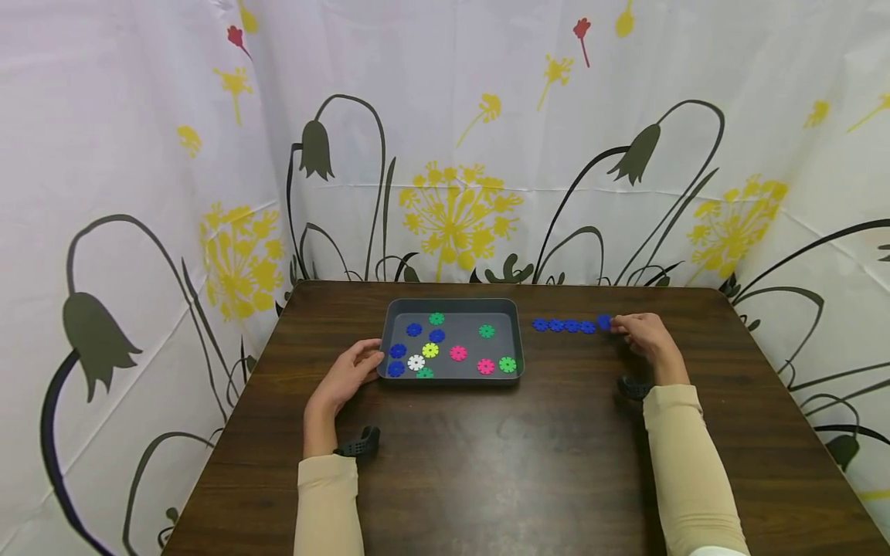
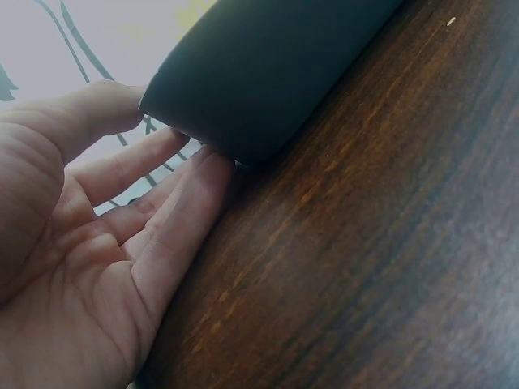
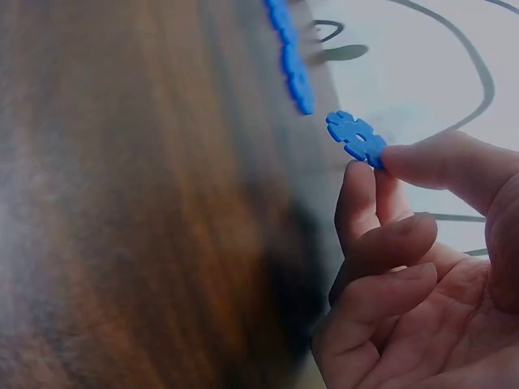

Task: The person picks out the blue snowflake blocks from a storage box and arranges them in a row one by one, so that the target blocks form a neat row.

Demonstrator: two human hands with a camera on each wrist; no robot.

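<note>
Between thumb and forefinger, my right hand (image 1: 648,340) pinches a blue notched flower-shaped disc (image 3: 357,138), lifted a little off the table. Just left of it lies a row of several blue discs (image 1: 572,326), whose near end shows apart from the held one in the right wrist view. A dark grey rectangular tray (image 1: 452,381) stands left of that row. Against the tray's left wall rest the fingertips of my left hand (image 1: 344,378), the thumb at the rim and the other fingers lower, fairly straight. Loose discs in the tray are blue, green, pink, one yellow (image 1: 430,350) and one white (image 1: 416,363).
The brown wooden table (image 1: 501,463) ends at the back against a white curtain (image 1: 445,139) printed with flowers. Each wrist wears a black strap mount, such as the one on the left (image 1: 360,443). Both forearms reach in from the front.
</note>
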